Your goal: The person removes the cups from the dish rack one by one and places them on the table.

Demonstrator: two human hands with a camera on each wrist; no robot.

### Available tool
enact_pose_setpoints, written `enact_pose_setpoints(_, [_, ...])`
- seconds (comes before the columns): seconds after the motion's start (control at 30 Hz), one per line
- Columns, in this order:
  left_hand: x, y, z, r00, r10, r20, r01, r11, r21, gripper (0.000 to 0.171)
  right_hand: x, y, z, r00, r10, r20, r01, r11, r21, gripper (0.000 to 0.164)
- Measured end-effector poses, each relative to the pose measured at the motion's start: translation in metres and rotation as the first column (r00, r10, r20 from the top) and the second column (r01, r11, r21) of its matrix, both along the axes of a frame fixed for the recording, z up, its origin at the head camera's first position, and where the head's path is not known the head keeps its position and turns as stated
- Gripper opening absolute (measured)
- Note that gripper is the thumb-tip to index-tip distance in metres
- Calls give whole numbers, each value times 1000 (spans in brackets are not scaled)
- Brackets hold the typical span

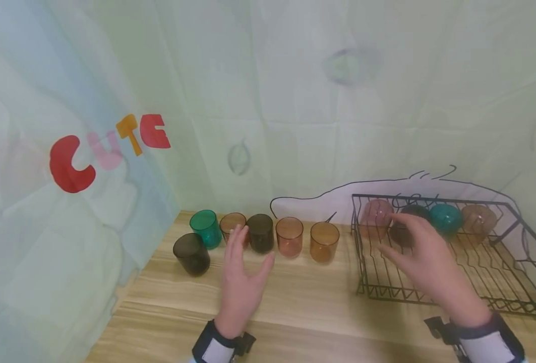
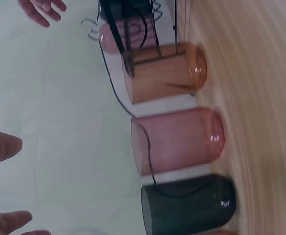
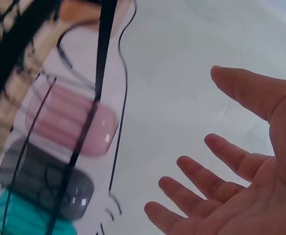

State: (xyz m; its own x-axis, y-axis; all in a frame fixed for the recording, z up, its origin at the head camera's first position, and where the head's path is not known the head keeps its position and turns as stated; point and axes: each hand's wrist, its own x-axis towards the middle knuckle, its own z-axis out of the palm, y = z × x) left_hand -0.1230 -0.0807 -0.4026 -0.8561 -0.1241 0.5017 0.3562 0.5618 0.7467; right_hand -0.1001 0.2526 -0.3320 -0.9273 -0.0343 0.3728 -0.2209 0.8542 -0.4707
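My left hand (image 1: 240, 290) hovers with fingers spread and holds nothing. Behind it, upright clear-tinted cups stand in a row: green (image 1: 206, 230), orange-brown (image 1: 232, 224), dark grey (image 1: 261, 234), pink (image 1: 289, 238) and amber (image 1: 324, 243). The fingertips overlap the orange-brown one in the head view. Another dark cup (image 1: 192, 254) stands in front of the green one. Over a black wire rack (image 1: 399, 294), my right hand (image 1: 431, 262) has thumb and fingers apart, nothing between them. Inside sit upside-down cups: pink (image 3: 72, 117), dark grey (image 3: 45, 178), teal (image 1: 447, 220) and light brown (image 1: 478, 222). The hand partly hides the dark one.
The rack's raised wire rim (image 1: 431, 199) runs along its back and sides. A pale printed cloth (image 1: 258, 101) hangs right behind the cups and along the left side, with coloured letters on it. Everything stands on a wood-grain table (image 1: 304, 312).
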Motion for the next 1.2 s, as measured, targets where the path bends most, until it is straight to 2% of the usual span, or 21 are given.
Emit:
enact_pose_setpoints(0.27, [8, 23, -9, 985, -124, 118, 134, 988, -81, 77, -13, 39, 0, 997, -63, 41, 60, 996, 66, 73])
enact_pose_setpoints(0.5, [8, 33, -14, 962, -205, 180, 232, 962, -142, 77, -31, 80, -12, 987, -142, 78, 132, 984, 123, 75])
enact_pose_setpoints(0.67, [9, 34, -16, 940, -244, 237, 289, 941, -176, 77, -43, 111, -16, 971, -194, 141, 169, 971, 171, 76])
enact_pose_setpoints(0.73, [10, 34, -16, 934, -252, 254, 303, 935, -187, 78, -48, 122, -15, 967, -201, 155, 171, 968, 185, 75])
enact_pose_setpoints(0.97, [9, 34, -19, 921, -257, 293, 319, 928, -191, 78, -60, 149, -17, 959, -234, 159, 197, 955, 220, 54])
enact_pose_setpoints(1.2, [9, 35, -25, 916, -264, 302, 333, 920, -208, 77, -68, 166, -23, 928, -289, 237, 222, 937, 271, 49])
